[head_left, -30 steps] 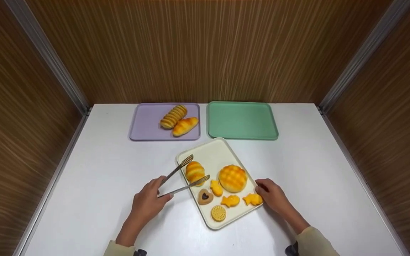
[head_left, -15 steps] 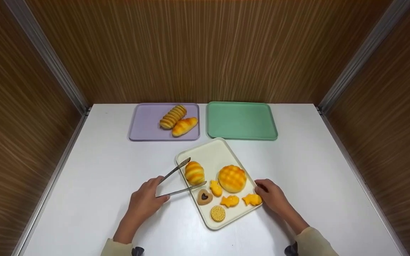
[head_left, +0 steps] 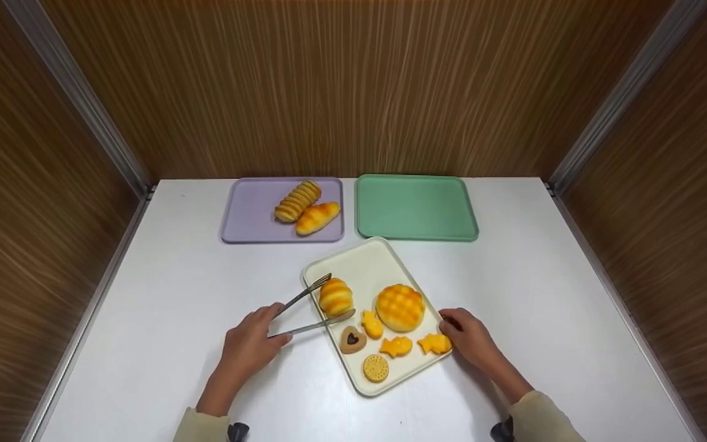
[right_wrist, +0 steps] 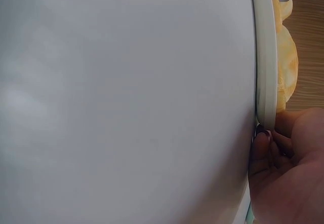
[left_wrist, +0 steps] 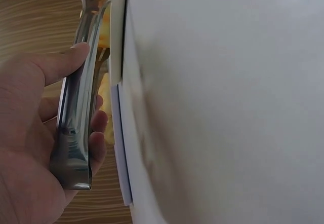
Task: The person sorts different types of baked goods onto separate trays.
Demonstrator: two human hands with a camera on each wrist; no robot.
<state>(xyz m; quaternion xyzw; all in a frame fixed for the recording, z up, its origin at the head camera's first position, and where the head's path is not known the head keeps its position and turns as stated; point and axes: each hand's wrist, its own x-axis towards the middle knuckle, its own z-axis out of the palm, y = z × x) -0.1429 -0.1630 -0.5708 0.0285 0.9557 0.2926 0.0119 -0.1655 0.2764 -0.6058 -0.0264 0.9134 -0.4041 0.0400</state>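
In the head view my left hand (head_left: 250, 344) holds metal tongs (head_left: 307, 328); their arms are spread, with one tip on either side of a striped bread roll (head_left: 336, 298). The left wrist view has the tongs (left_wrist: 76, 127) between thumb and curled fingers. My right hand (head_left: 470, 336) grips the right edge of a cream tray (head_left: 363, 261), which lies at a slant. A round, grid-topped bun (head_left: 401, 307), fish-shaped pieces (head_left: 396, 347), a heart cookie (head_left: 352, 339) and a round biscuit (head_left: 376, 368) lie on it. Up close, the right wrist view has the thumb and fingers at the tray's rim (right_wrist: 267, 82).
Behind the cream tray, a purple tray (head_left: 249, 212) bears a ridged loaf (head_left: 297, 202) and a smooth long bread (head_left: 318, 218). Beside it on the right lies a green tray (head_left: 416, 209). Wood-grain panels (head_left: 353, 92) enclose the white table (head_left: 550, 307) at the back and sides.
The tongs have shifted slightly toward me and to the left, their tips now lower beside the striped roll. My right hand and the trays have hardly moved.
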